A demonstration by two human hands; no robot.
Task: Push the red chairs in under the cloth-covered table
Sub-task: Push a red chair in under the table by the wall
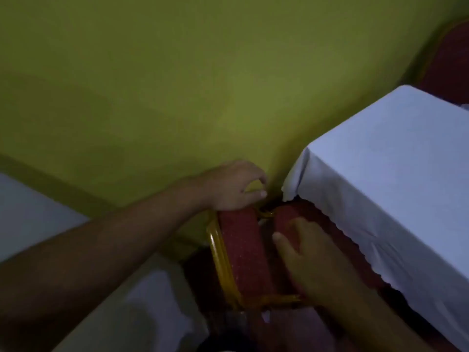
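Two bare hands in shot, one red chair with a speckled fabric back and gold metal frame (241, 252) directly beneath them. Left hand (232, 185) reaching across to the far top corner of the chair back, wrist resting on the padding, fingers curled loosely with thumb and forefinger nearly meeting — not clearly gripping anything; cannot tell if the frame is actually held. Right hand (308, 260) lying flat and open, palm down, fingers spread over the red padded seat or second cushion (286, 217) just right of the left wrist. Hard to say whether that second red pad is the same chair or another. Just beyond the right hand's fingertips, one table draped in a white cloth with a scalloped hem (385, 168), its hanging edge overlapping the red padding. A second red chair (451, 57) far off past the table's far corner. Another white-covered surface (33, 214) below the left forearm. Yellow-green wall (177, 85) behind everything.
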